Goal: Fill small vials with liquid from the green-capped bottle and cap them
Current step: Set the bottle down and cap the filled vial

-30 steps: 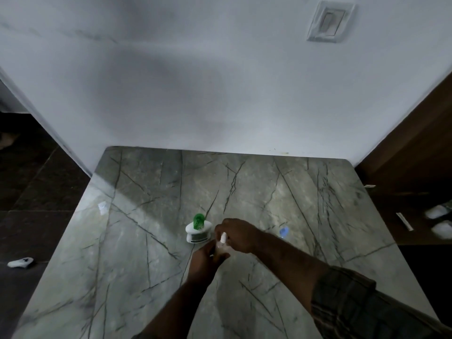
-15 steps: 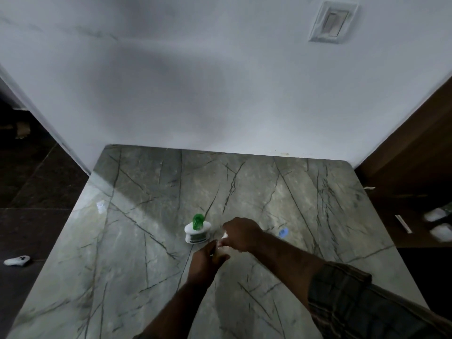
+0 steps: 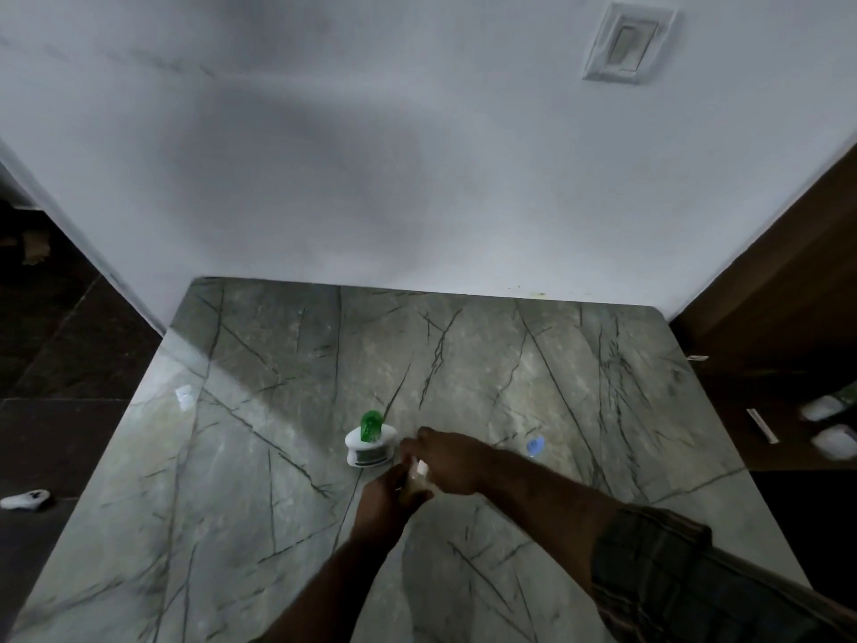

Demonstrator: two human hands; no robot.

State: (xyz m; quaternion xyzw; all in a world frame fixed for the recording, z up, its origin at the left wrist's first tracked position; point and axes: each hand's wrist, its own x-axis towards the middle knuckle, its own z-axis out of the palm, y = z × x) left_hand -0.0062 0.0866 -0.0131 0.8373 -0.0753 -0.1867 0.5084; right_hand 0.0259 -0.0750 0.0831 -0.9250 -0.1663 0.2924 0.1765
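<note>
Left hand (image 3: 387,501) gripping small vial (image 3: 416,481) from below, fingers closed round it. Right hand (image 3: 447,461) pinching white cap (image 3: 422,467) on top, likely capping; keeping vial upright, twisting gently. Green-capped bottle (image 3: 371,440) standing just beside on table (image 3: 259,457).

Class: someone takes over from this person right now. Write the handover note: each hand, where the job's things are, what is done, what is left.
Left hand: closed around a small vial, held just above the marble table.
Right hand: over the vial's top, pinching a small white piece, probably its cap.
Green-capped bottle: upright on the table, just left of the hands, cap on.
A small blue item lies right of the hands, a small pale piece far left; too blurred to identify.
Done: cannot tell whether this vial is filled.
Left: seat the cap, set the vial down, do any others.
</note>
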